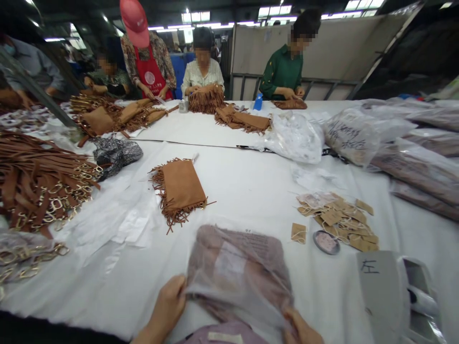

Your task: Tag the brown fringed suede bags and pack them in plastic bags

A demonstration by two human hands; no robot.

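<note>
A clear plastic bag (251, 239) with a brown item and a white paper inside lies before me at the near edge of the table. My left hand (171, 298) is closed on its left edge. On the other side, my right hand (299, 327) grips the lower right corner, with some fingers hidden under the film. Beyond the bag rests a brown fringed leather bag (183, 184), flat on the white cloth and touched by neither hand.
To the left are brown straps with gold clasps (46, 181). On the right sit kraft paper tags (337, 217), a small round dish (326, 242) and a grey board (380, 291). Filled plastic bags (423, 162) are stacked at the far right. Several co-workers handle fringed bags (244, 119) opposite.
</note>
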